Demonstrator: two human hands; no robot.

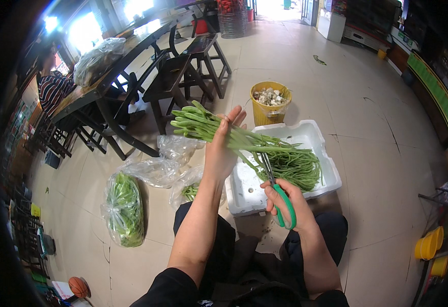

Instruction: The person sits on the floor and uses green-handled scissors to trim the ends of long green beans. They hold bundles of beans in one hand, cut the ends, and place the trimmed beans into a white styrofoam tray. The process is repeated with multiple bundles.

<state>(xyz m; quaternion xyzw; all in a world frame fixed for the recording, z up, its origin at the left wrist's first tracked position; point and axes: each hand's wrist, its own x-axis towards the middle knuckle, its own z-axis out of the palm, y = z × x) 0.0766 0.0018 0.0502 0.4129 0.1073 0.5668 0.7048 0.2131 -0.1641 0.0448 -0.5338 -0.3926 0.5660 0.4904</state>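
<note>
My left hand [225, 140] holds a bundle of long green beans [197, 122], its thicker ends sticking out to the left and its length running right over a white foam box [247, 197]. In my right hand [293, 205] are scissors with green handles [284, 207]. Their blades point up at the underside of the bundle; whether the tips are apart is hard to tell. More long beans [298, 169] lie coiled in the right part of the box.
Beyond the box stands a yellow bin [270, 113] with waste in it. Clear plastic bags [153, 171] and a bag of leafy greens [126, 211] lie at left. Wooden stools [168, 78] flank a long table [105, 82], where a person in a striped top [53, 90] sits. A basketball [78, 287] lies lower left.
</note>
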